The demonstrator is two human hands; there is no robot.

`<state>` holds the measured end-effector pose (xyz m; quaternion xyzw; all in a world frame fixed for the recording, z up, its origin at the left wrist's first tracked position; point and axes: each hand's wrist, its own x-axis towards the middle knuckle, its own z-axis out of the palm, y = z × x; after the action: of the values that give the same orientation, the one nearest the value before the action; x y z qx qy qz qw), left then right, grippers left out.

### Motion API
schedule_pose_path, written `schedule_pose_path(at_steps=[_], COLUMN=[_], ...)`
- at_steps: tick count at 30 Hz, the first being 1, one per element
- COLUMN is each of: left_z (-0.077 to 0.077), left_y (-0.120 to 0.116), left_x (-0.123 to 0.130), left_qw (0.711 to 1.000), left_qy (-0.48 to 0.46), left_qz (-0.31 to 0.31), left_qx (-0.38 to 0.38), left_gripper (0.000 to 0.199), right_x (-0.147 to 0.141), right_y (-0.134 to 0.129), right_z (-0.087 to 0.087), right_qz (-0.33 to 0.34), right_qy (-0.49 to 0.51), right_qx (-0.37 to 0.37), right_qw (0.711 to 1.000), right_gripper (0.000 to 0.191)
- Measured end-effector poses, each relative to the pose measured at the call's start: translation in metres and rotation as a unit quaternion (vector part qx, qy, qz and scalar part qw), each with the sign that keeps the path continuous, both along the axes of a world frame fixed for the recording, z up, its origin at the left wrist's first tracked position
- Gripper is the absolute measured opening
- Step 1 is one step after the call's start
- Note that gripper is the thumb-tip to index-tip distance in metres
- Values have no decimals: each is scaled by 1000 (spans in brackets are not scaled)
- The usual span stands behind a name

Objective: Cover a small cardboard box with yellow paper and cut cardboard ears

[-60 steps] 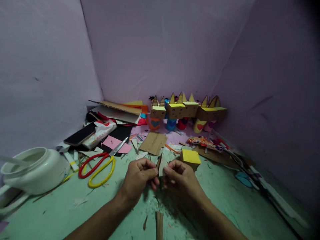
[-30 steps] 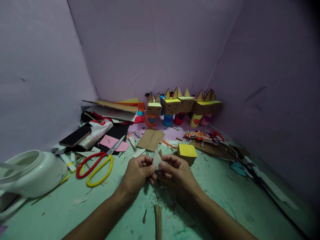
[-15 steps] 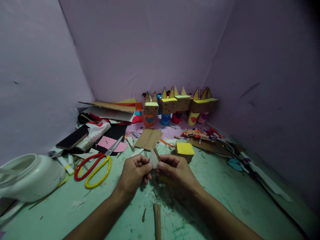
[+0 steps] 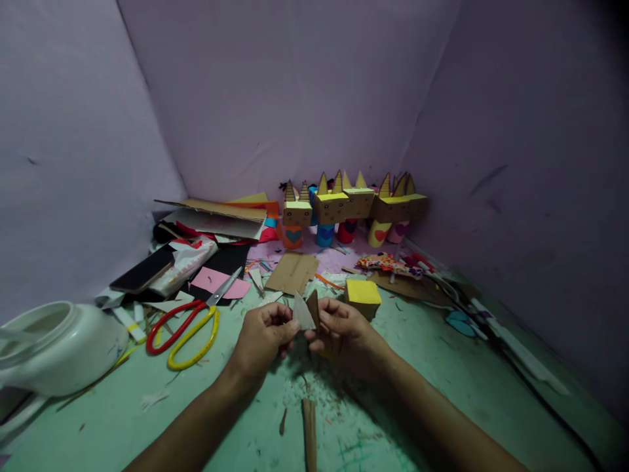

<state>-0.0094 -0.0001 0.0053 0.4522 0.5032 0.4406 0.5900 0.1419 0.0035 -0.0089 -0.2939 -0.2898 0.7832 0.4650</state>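
My left hand [image 4: 265, 333] pinches a pale grey-white cardboard triangle [image 4: 303, 312] between thumb and fingers. Right beside it, my right hand [image 4: 346, 331] grips a brown cardboard triangle [image 4: 313, 309], its point upward. The two triangles stand close together, their lower edges near each other; whether they touch I cannot tell. Just behind my right hand sits a small cardboard box with a yellow top [image 4: 362, 292]. A flat brown cardboard piece [image 4: 293, 273] lies beyond my fingers, and a narrow cardboard strip [image 4: 309, 432] lies between my forearms.
Scissors with red and yellow handles [image 4: 194, 324] lie left of my hands. A white pot [image 4: 63, 347] stands at far left. Several cardboard figures with pointed ears [image 4: 331, 206] line the back wall. Stacked card and paper [image 4: 216, 219] fill the back left. A dark cable [image 4: 521, 373] runs along the right.
The two triangles have come apart at the top, so more of the brown one shows. My right hand has turned slightly and its fingers have shifted; my left hand is almost still.
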Motion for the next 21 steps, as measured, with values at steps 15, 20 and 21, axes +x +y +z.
schedule_pose_path(at_steps=[15,20,21], left_z=[1,1,1], left_y=[-1,-2,-2], left_x=[2,4,4], left_qw=[1000,999,999], left_qy=[-14,-39,-44], left_qz=[0,6,7], left_qx=[0,-6,-8], left_gripper=[21,22,22], right_x=[-11,-14,-14], right_y=[-3,-8,-9], right_z=[0,1,1], right_qz=[-166,-147,-145], right_qy=[-126,-131,-136], right_qx=[9,-5,-9], right_qw=[978,980,980], right_gripper=[40,39,38])
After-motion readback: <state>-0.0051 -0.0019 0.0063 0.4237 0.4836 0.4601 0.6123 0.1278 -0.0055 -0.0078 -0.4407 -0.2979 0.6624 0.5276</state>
